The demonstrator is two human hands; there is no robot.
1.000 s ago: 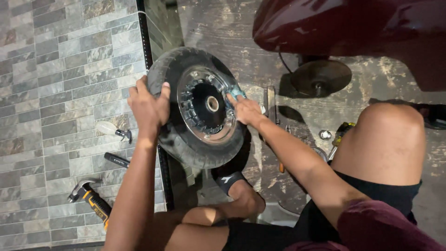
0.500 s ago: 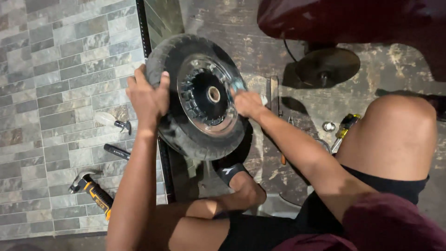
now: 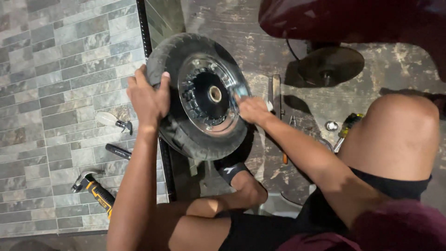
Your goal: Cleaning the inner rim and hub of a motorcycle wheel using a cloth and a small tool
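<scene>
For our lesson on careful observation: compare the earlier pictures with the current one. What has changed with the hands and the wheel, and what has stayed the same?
The right hand slid a little down the shiny rim, from its upper right edge to its right side. The left hand kept its grip on the tyre, and the wheel stayed upright on the floor. The hammer and the other tools lie where they were.

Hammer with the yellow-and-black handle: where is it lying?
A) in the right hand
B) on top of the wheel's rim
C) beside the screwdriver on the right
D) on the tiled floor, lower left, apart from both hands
D: the hammer lies on the grey tiled floor at lower left, while the left hand grips the tyre and the right hand is at the rim.
</scene>
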